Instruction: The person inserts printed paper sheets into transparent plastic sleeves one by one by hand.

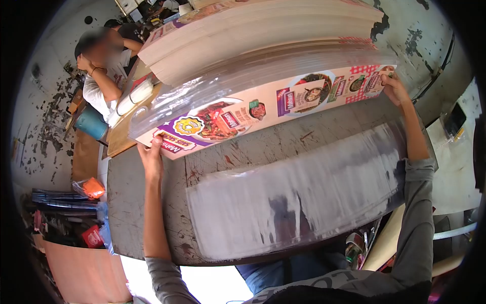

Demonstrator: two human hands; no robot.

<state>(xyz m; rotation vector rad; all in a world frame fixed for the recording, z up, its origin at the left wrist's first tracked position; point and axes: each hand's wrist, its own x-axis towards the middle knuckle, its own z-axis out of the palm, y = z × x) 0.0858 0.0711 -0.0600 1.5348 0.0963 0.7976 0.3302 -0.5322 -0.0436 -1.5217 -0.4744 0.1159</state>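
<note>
A long printed strip (268, 112) with food pictures is held up at a slant between my two hands. My left hand (152, 154) grips its lower left corner, thumb on the printed face. At the far right end, my right hand (395, 88) pinches the strip the same way; the fingers behind it are hidden. Just behind the strip lies a pile of clear plastic sheets (177, 99). Nearer to me, a long glossy rectangle (298, 195), streaked with a whitish film, lies on the grey table (152, 202).
A tall stack of printed boards (263, 40) stands at the back of the table. Another person (104, 91) sits at the left beside a wooden board with a white roll (134, 96). A blue bucket (91, 124) is below. A phone (454, 120) lies at right.
</note>
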